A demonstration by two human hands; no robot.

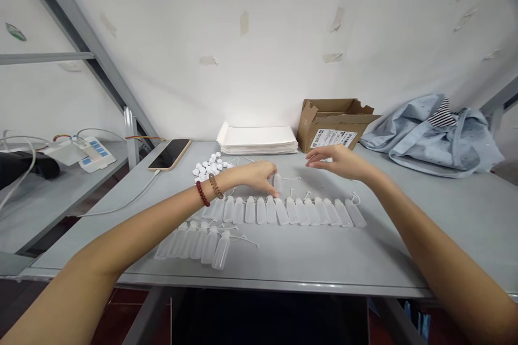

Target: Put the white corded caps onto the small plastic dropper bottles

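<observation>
My left hand [259, 174] is closed around a small translucent squeeze bottle [277, 183], thumb and fingers on its sides, above the row on the table. To its right, my right hand [334, 161] hovers with fingers stretched out and nothing visible in them. Below both hands runs a row of similar bottles [292, 211], lying side by side with thin white cap strings at their necks. A second, shorter group of bottles [222, 250] lies nearer the front edge. Loose white caps [208, 167] are heaped behind my left wrist, partly hidden by it.
A stack of white envelopes or sheets [259, 143] lies against the wall, beside an open cardboard box [335, 124]. A light blue cloth bag [437, 135] is at the right. On the left, a phone [170, 154] trails a white cable [129, 202] across the grey table [307, 264].
</observation>
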